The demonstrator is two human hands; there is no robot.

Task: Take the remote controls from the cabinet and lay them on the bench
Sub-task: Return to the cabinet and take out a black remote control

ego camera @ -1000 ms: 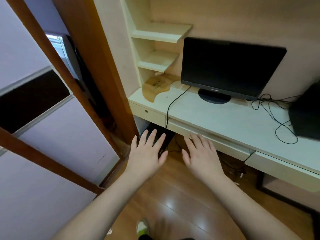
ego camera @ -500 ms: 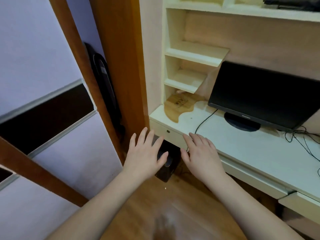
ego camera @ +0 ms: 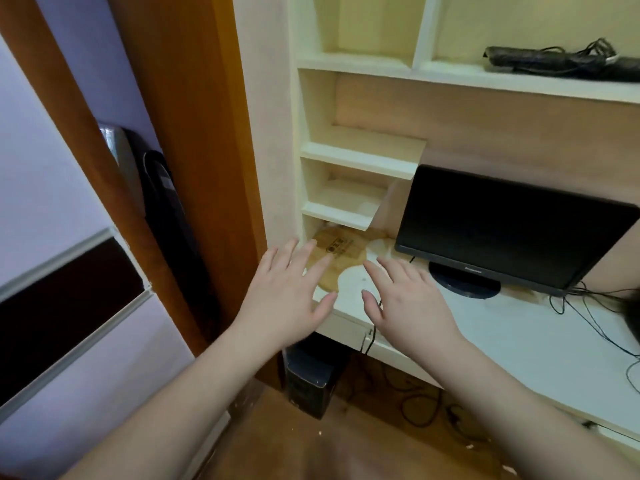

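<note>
I see my left hand [ego camera: 284, 299] and right hand [ego camera: 408, 306] held palm-down with fingers [ego camera: 313, 252] spread and holding nothing, above the white surface [ego camera: 519, 341] beside the monitor [ego camera: 502, 230].

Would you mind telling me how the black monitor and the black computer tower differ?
The black flat-screen monitor stands on the white desk; the black computer tower sits on the wooden floor beneath it. The monitor is wide, thin and on a round stand; the tower is a boxy upright block, mostly hidden by the desk edge. Both are black.
</note>
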